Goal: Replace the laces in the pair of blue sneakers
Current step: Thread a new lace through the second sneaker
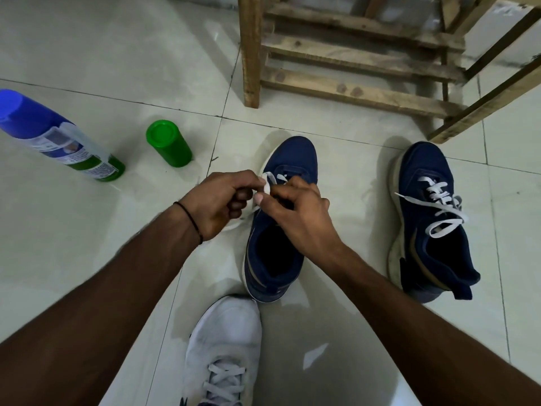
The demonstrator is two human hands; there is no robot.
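Two containers sit at far left on the pale tiled floor (87, 54): a green spray can with a blue cap (58, 139) and a green plastic cylinder (168, 143), both well apart from the work. We cannot read the can's label.

Right of them our left hand (218, 203) pinches the flat white lace (270, 180) with curled fingers. Our right hand (298, 212) meets it from the other side, thumb and fingers closed on the same lace. They work above the middle dark blue fabric sneaker (281, 259), which stands on the tiles just ahead of a white sneaker (225, 347).

We judge the risks to be a skipped eyelet, a twist in the flat lace, or uneven ends if one side is drawn through too far. Our hands cover the eyelet row, so how many holes are threaded is hidden, and the lace tip is too small to make out.

Farther right sits the second dark blue sneaker (430, 230), its loose white lace (439, 206) threaded but untied. Behind it, a wooden slatted rack (351, 54) is cut off by the frame.
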